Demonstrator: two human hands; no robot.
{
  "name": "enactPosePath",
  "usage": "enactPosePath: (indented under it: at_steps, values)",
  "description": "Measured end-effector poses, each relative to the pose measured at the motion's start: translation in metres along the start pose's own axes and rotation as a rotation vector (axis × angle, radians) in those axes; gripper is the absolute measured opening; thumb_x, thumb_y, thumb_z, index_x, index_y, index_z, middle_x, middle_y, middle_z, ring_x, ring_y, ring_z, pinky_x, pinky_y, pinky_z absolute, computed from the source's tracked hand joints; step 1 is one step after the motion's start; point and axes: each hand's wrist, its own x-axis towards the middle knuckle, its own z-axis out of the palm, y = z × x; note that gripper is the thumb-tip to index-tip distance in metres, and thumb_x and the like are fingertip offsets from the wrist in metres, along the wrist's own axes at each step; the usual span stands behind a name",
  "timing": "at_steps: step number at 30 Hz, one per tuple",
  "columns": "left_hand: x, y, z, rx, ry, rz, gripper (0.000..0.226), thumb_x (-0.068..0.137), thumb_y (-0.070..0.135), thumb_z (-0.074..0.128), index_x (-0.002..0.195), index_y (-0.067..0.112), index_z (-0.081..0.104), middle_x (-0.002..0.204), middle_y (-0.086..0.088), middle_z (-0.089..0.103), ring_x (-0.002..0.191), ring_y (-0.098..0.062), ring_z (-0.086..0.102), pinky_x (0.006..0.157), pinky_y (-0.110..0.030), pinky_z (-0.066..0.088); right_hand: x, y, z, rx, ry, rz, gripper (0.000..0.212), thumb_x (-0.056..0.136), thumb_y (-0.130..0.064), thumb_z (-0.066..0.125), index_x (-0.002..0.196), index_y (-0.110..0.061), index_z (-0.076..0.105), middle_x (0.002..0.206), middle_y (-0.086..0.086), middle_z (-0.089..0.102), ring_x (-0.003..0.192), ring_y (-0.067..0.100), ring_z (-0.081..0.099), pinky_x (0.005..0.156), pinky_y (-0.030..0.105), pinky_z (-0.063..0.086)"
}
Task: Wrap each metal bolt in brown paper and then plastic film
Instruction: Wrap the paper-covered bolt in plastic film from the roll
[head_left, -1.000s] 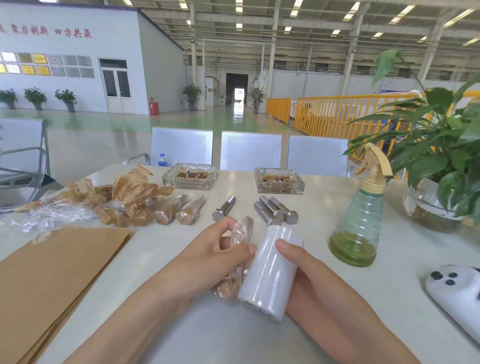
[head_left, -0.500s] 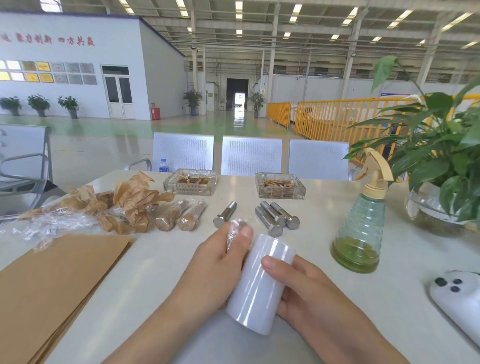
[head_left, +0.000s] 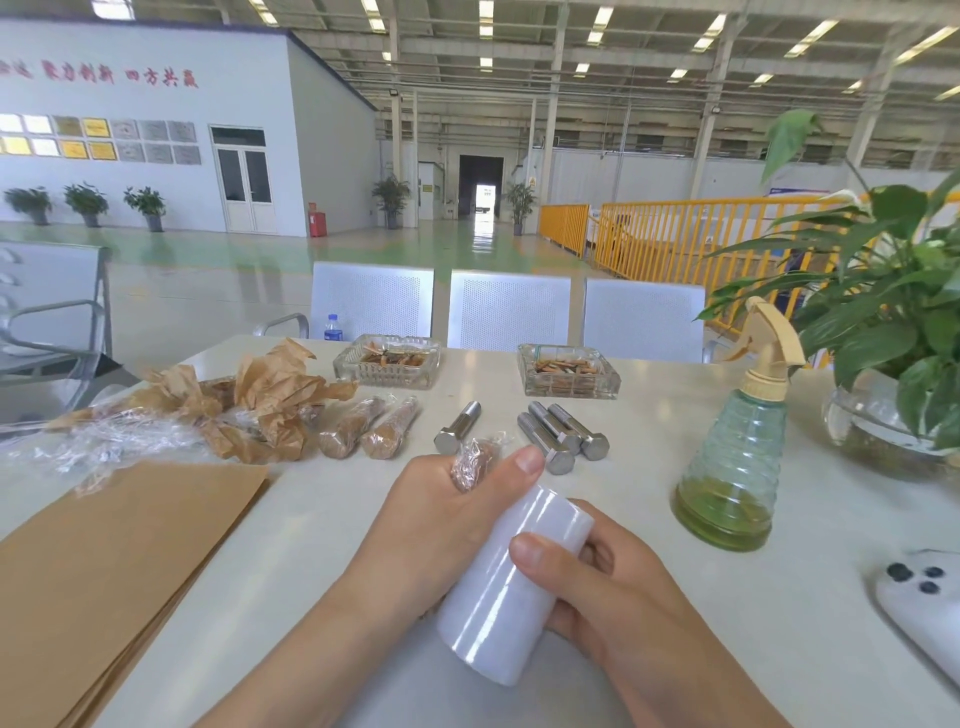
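Observation:
My left hand (head_left: 441, 525) grips a paper-wrapped bolt (head_left: 474, 460) with clear film around it; only its far end sticks out above my fingers. Right beside it, my right hand (head_left: 613, 587) holds the white roll of plastic film (head_left: 511, 592), thumb across its front. Bare metal bolts lie on the table behind: one alone (head_left: 457, 427) and three side by side (head_left: 563, 434). Two finished wrapped bolts (head_left: 371, 427) lie left of them. A stack of brown paper sheets (head_left: 114, 566) covers the near left of the table.
Crumpled brown paper and film scraps (head_left: 218, 410) pile at the left. Two glass ashtrays (head_left: 387, 361) (head_left: 569, 370) stand at the back. A green spray bottle (head_left: 737, 462), a potted plant (head_left: 893, 332) and a white device (head_left: 924, 613) sit on the right.
The wrapped bolt has slid deeper into my left hand, so less of it shows. The film roll has tilted and moved closer against that hand.

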Motion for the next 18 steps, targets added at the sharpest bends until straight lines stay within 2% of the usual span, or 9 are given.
enactPosePath:
  at_steps: [3, 8, 10, 12, 15, 18]
  values:
    - [0.000, 0.002, 0.000, 0.030, 0.024, 0.067, 0.076, 0.075, 0.070, 0.074, 0.069, -0.001, 0.048, 0.062, -0.010, 0.051, 0.057, -0.017, 0.048, 0.053, -0.029, 0.041, -0.001, 0.000, 0.001, -0.065, 0.042, -0.054, 0.046, 0.070, -0.034, 0.084, 0.113, -0.022, 0.073, 0.116, 0.011, 0.074, 0.111, 0.027, 0.071, 0.097, 0.047, 0.055]
    - [-0.006, 0.009, 0.002, 0.076, 0.144, 0.178, 0.073, 0.072, 0.069, 0.077, 0.060, 0.012, 0.033, 0.056, -0.002, 0.033, 0.052, -0.016, 0.032, 0.047, -0.025, 0.028, -0.003, 0.001, 0.003, -0.101, 0.048, -0.124, 0.041, 0.071, -0.032, 0.083, 0.110, -0.025, 0.074, 0.112, 0.008, 0.076, 0.109, 0.023, 0.072, 0.099, 0.048, 0.054]
    - [-0.007, 0.010, 0.003, 0.201, 0.248, 0.249, 0.070, 0.072, 0.062, 0.078, 0.058, 0.015, 0.029, 0.053, 0.006, 0.026, 0.051, -0.012, 0.025, 0.045, -0.022, 0.022, -0.003, -0.001, 0.000, -0.210, 0.120, -0.177, 0.045, 0.065, -0.037, 0.084, 0.107, -0.033, 0.072, 0.105, 0.001, 0.077, 0.101, 0.018, 0.073, 0.087, 0.036, 0.058]
    - [-0.009, 0.008, 0.000, 0.347, 0.334, 0.291, 0.068, 0.073, 0.053, 0.081, 0.059, 0.013, 0.029, 0.051, 0.010, 0.022, 0.050, -0.009, 0.021, 0.043, -0.020, 0.017, -0.003, -0.003, -0.007, -0.401, 0.214, -0.227, 0.050, 0.061, -0.039, 0.083, 0.108, -0.040, 0.067, 0.099, -0.008, 0.076, 0.092, 0.011, 0.072, 0.076, 0.024, 0.054]
    - [-0.006, 0.002, -0.006, 0.378, 0.325, 0.183, 0.065, 0.078, 0.052, 0.080, 0.059, 0.016, 0.029, 0.051, 0.009, 0.024, 0.048, -0.010, 0.023, 0.042, -0.020, 0.019, -0.003, -0.003, -0.016, -0.349, 0.218, -0.237, 0.049, 0.061, -0.038, 0.083, 0.107, -0.039, 0.068, 0.098, -0.007, 0.076, 0.091, 0.011, 0.072, 0.070, 0.022, 0.054]
    - [-0.001, -0.001, -0.015, 0.121, 0.269, -0.083, 0.055, 0.085, 0.055, 0.071, 0.053, 0.021, 0.043, 0.052, -0.004, 0.045, 0.039, -0.016, 0.038, 0.038, -0.020, 0.030, -0.001, -0.003, -0.015, -0.332, 0.243, -0.279, 0.050, 0.060, -0.039, 0.083, 0.107, -0.040, 0.068, 0.100, -0.008, 0.076, 0.092, 0.009, 0.073, 0.070, 0.016, 0.054]
